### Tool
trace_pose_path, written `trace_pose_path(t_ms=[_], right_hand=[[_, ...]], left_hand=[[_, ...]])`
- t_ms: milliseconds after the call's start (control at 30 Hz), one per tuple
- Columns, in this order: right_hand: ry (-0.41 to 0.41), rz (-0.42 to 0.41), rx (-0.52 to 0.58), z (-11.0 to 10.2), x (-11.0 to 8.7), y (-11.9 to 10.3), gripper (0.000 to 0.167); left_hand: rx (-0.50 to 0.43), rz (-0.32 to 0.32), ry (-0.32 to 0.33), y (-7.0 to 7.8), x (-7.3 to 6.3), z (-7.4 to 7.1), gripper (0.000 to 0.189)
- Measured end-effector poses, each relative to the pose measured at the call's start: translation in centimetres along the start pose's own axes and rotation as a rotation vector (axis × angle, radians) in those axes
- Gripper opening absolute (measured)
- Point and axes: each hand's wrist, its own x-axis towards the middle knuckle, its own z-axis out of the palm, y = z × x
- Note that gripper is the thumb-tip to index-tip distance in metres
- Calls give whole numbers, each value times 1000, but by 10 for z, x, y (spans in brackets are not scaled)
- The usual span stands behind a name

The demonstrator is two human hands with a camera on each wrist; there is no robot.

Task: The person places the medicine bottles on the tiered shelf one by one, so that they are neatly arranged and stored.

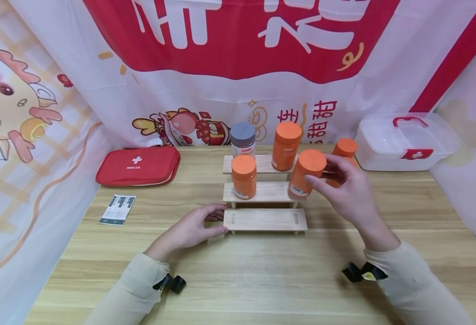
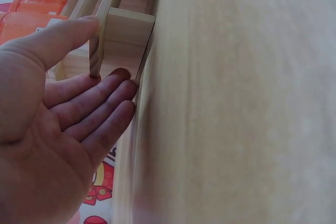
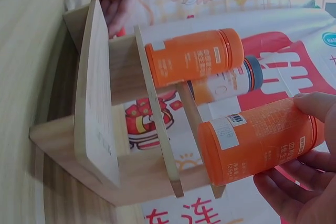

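Observation:
A three-tier wooden stepped shelf (image 1: 266, 220) stands on the table. My left hand (image 1: 195, 226) pinches the left end of its lowest board, thumb at the front corner and index finger at the back one. My right hand (image 1: 349, 189) grips an orange bottle (image 3: 247, 142) near its cap, thumb on one side and fingers on the other. That bottle leans slightly at the right end of the middle board. Another orange bottle (image 1: 244, 180) stands at that board's left end. The top board bears a grey-capped bottle (image 1: 243, 143) and an orange bottle (image 1: 285, 151).
Behind my right hand, more orange-capped bottles (image 1: 346, 147) are partly hidden. A clear-lidded white first-aid box (image 1: 388, 155) stands at the back right. At the left lie a red first-aid pouch (image 1: 138, 167) and a printed card (image 1: 117, 209). Printed cloth hangs behind the table.

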Motion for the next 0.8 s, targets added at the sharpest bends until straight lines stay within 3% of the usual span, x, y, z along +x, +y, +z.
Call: trace_pose_path(t_ms=[300,800], right_hand=[[-64,-28,41,16,6,-8,55],[-127,95,34,31,9,-8,64]], left_hand=[[6,13,4,-1,-1,0,63],[10,22,5,-2,0,0,64]])
